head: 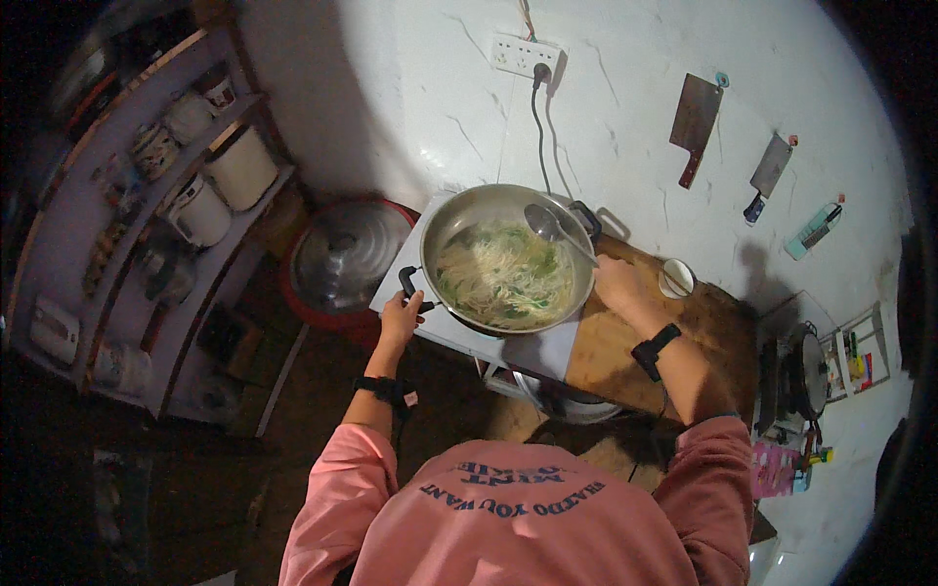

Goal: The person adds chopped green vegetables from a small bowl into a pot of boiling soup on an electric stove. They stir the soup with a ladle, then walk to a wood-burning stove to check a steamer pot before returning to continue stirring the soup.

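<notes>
A wide metal pan (pixel 506 322) stands on a white surface against the wall. Pale noodle-like strands with green leaves (pixel 513 275) lie in it. At its left side my left hand (pixel 401 315) grips the black pan handle (pixel 407 278). My right hand (pixel 618 284), at the pan's right rim, is closed around the handle of a metal ladle (pixel 542 222), whose bowl rests inside the pan near the upper right. The pan's other black handle (pixel 586 218) sticks out at the upper right, and no hand is on it.
A white cup (pixel 676 279) stands on the wooden board (pixel 608 344) right of the pan. A red basin with a metal lid (pixel 352 256) is at the left, beside shelves with pots (pixel 242 168). Cleavers (pixel 696 117) hang on the wall. A black cord (pixel 541 132) runs from the socket (pixel 516 56) behind the pan.
</notes>
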Tool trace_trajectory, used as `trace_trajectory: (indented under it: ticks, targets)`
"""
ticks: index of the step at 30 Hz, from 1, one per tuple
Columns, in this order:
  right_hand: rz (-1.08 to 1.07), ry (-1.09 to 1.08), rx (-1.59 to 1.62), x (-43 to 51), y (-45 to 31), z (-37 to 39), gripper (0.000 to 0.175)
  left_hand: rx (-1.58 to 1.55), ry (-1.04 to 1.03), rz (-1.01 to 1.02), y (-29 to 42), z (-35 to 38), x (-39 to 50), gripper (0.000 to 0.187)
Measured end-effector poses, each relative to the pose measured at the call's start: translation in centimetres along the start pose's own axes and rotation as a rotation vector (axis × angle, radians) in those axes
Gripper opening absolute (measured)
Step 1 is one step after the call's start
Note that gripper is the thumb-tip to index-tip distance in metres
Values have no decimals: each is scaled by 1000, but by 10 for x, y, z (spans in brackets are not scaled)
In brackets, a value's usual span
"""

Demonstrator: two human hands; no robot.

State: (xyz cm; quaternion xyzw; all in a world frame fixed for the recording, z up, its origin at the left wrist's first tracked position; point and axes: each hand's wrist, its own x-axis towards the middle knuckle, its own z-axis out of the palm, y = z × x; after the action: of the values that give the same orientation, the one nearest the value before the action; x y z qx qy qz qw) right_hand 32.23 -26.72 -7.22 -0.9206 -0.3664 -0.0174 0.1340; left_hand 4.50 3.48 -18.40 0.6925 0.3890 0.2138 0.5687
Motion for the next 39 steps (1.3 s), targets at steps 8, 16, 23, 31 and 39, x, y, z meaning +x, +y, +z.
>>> trace_trajectory:
  ticks: [8, 16, 23, 31, 39]
  targets:
    - [-68, -224, 113, 21, -40, 55, 31, -14, -8, 4, 3, -1, -3, 44]
    - [381, -646, 780, 4, -74, 33, 25, -29, -1, -18, 5, 0, -5, 44]
    - [736, -890, 1429, -21, -62, 18, 20, -58, -5, -28, 2, 0, -2, 43]
    - [549, -751, 1284, -38, -22, -33, 22, -63, -18, -16, -1, 0, -3, 46]
    - [413, -467, 715, -30, 4, -67, 25, -65, -28, -21, 5, -1, -7, 43]
